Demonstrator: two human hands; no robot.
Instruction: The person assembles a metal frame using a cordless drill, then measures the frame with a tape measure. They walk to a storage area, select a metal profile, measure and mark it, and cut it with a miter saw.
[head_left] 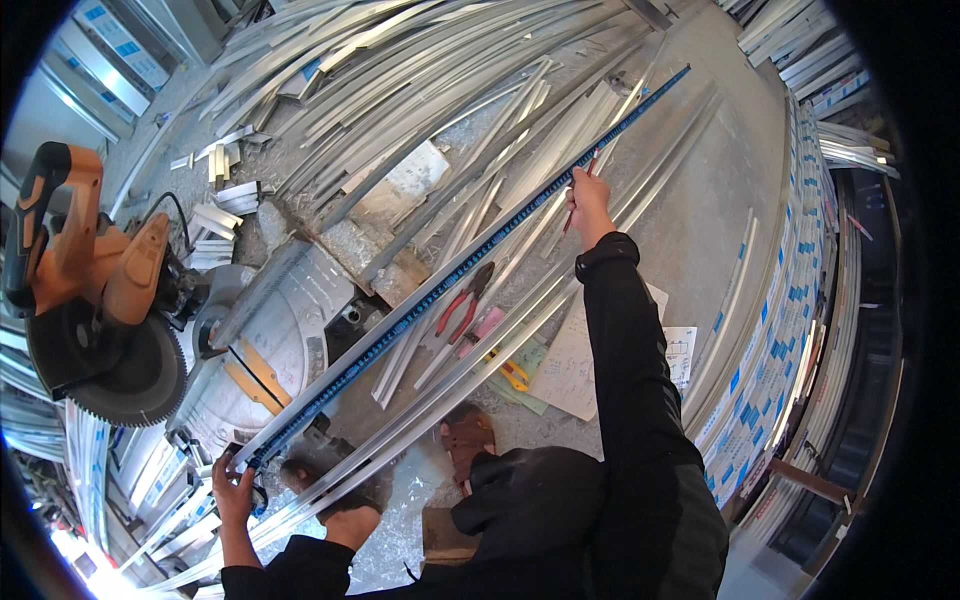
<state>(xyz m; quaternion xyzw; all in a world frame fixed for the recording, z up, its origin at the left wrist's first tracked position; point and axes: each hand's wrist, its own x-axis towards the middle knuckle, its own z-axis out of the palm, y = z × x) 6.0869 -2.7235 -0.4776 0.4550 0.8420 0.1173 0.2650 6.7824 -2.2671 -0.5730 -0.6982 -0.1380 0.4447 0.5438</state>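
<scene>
A blue tape measure [400, 327] is stretched along a long silver aluminium profile, running from the lower left up to the far right. At its near end, my left hand [234, 492] is closed around the tape and the profile's end, with a dark object, perhaps the tape's case, partly hidden by it. My right arm reaches far forward. In that right hand [591, 205] is a thin reddish pencil [569, 213], its upper tip beside the tape's edge. The profile crosses the round base of a mitre saw [300, 320] at left.
The orange saw's toothed blade [120, 370] stands raised at the left. Red-handled pliers [460, 310], a yellow cutter knife [510, 372] and paper sheets [566, 368] lie below the tape. Loose profiles [420, 80] cover the far floor; wrapped profiles [765, 400] are stacked at right.
</scene>
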